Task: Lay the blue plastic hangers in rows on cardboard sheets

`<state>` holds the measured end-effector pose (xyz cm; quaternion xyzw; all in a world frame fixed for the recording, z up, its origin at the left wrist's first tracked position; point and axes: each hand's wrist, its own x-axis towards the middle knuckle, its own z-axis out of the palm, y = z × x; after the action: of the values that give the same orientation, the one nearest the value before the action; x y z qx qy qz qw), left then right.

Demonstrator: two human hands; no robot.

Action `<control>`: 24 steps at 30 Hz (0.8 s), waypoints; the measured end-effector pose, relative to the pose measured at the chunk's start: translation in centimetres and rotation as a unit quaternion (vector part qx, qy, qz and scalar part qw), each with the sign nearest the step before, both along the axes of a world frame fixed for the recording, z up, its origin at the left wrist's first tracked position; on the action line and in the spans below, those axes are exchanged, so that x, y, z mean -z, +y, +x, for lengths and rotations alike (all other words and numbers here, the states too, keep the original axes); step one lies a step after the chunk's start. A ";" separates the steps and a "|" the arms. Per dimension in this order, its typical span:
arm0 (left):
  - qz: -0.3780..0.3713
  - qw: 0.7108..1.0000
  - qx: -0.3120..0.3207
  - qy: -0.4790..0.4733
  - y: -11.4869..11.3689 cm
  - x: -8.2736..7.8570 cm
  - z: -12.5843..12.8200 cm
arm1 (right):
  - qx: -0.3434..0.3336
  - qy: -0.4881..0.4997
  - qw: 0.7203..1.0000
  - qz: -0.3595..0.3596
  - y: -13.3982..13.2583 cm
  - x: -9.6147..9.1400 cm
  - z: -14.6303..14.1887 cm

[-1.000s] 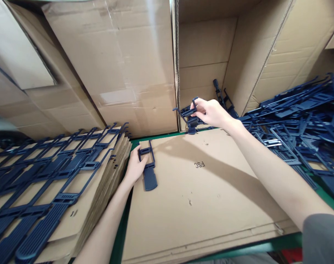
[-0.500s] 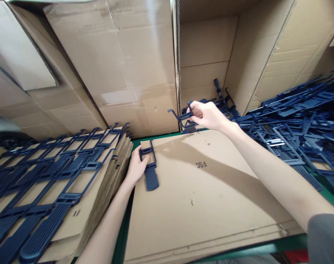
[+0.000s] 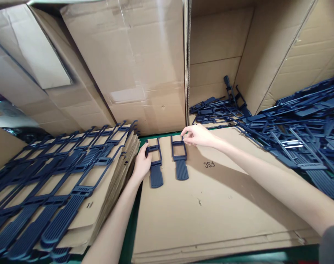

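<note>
A flat cardboard sheet [image 3: 216, 205] marked FSC lies before me on a stack of sheets. Two dark blue plastic parts lie side by side near its far left corner. My left hand [image 3: 141, 165] rests on the left blue part [image 3: 155, 165], thumb on its open frame. My right hand [image 3: 197, 135] pinches the top corner of the right blue part [image 3: 179, 158], which lies flat on the sheet.
To the left, a stack of cardboard sheets [image 3: 101, 205] carries rows of the same blue parts [image 3: 59, 172]. A loose heap of blue parts [image 3: 293, 135] fills the right side. An open carton [image 3: 216, 73] behind holds more. Big cardboard boxes [image 3: 128, 62] stand at the back.
My right hand brought a blue part from the carton and set it down on the sheet beside the first one. My left hand stayed on the first part.
</note>
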<state>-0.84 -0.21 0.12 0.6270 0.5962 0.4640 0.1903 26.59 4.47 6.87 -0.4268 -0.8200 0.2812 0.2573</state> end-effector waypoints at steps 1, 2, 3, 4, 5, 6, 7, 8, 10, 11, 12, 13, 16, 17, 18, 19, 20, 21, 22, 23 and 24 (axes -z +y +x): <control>0.000 1.000 0.000 -0.001 0.0 -0.1 0.0 | -0.009 -0.018 0.999 0.036 -0.2 -0.1 -0.1; -0.001 1.000 0.001 -0.002 0.0 -0.1 0.1 | -0.022 -0.035 0.997 0.069 -0.4 -0.1 -0.3; -0.002 1.000 0.002 -0.003 0.0 -0.2 0.2 | -0.040 -0.055 0.993 0.098 -0.7 0.0 -0.5; -0.003 1.000 0.004 -0.005 -0.1 -0.3 0.3 | -0.055 -0.076 0.988 0.123 -0.9 0.3 -0.8; -0.005 1.000 0.007 -0.007 -0.1 -0.4 0.4 | -0.068 -0.100 0.982 0.146 -1.2 0.7 -1.1; -0.008 1.000 0.011 -0.009 -0.1 -0.4 0.5 | -0.075 -0.123 0.975 0.168 -1.4 1.1 -1.4; -0.011 1.000 0.015 -0.013 -0.2 -0.5 0.6 | -0.075 -0.143 0.969 0.190 -1.6 1.7 -1.7; -0.013 1.000 0.019 -0.017 -0.2 -0.5 0.7 | -0.071 -0.156 0.963 0.208 -1.8 2.2 -2.0; -0.019 0.999 0.029 -0.028 -0.1 -0.5 0.8 | -0.062 -0.164 0.957 0.232 -1.9 3.2 -2.3; -0.022 0.999 0.033 -0.035 -0.1 -0.5 0.8 | -0.056 -0.160 0.956 0.239 -1.8 3.5 -2.4; -0.025 0.998 0.037 -0.043 0.0 -0.4 0.8 | -0.047 -0.154 0.957 0.243 -1.7 3.8 -2.3; -0.028 0.997 0.040 -0.052 0.1 -0.3 0.7 | -0.036 -0.145 0.958 0.246 -1.5 4.0 -2.2; -0.037 0.995 0.041 -0.084 0.4 0.0 0.6 | -0.001 -0.114 0.960 0.257 -0.7 4.4 -1.8; -0.038 0.994 0.039 -0.094 0.5 0.1 0.5 | 0.008 -0.100 0.961 0.258 -0.5 4.6 -1.7; -0.039 0.993 0.038 -0.103 0.6 0.2 0.5 | 0.014 -0.085 0.963 0.257 -0.4 4.7 -1.6; -0.039 0.992 0.036 -0.111 0.7 0.3 0.4 | 0.016 -0.070 0.965 0.253 -0.3 4.8 -1.5; -0.039 0.992 0.034 -0.117 0.8 0.3 0.4 | 0.014 -0.055 0.967 0.248 -0.2 4.8 -1.5; -0.038 0.991 0.032 -0.122 0.9 0.4 0.4 | 0.007 -0.042 0.969 0.242 -0.3 4.8 -1.5; -0.036 0.991 0.030 -0.125 1.0 0.5 0.3 | -0.005 -0.031 0.971 0.238 -0.4 4.7 -1.5; -0.033 0.991 0.028 -0.128 1.0 0.5 0.3 | -0.020 -0.025 0.972 0.235 -0.5 4.6 -1.6; -0.030 0.991 0.025 -0.130 1.1 0.5 0.3 | -0.036 -0.024 0.971 0.235 -0.7 4.5 -1.7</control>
<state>-0.50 0.89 -0.39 0.5701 0.5643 0.5181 0.2967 24.90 3.80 2.34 -0.3311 -0.8840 0.0798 0.3202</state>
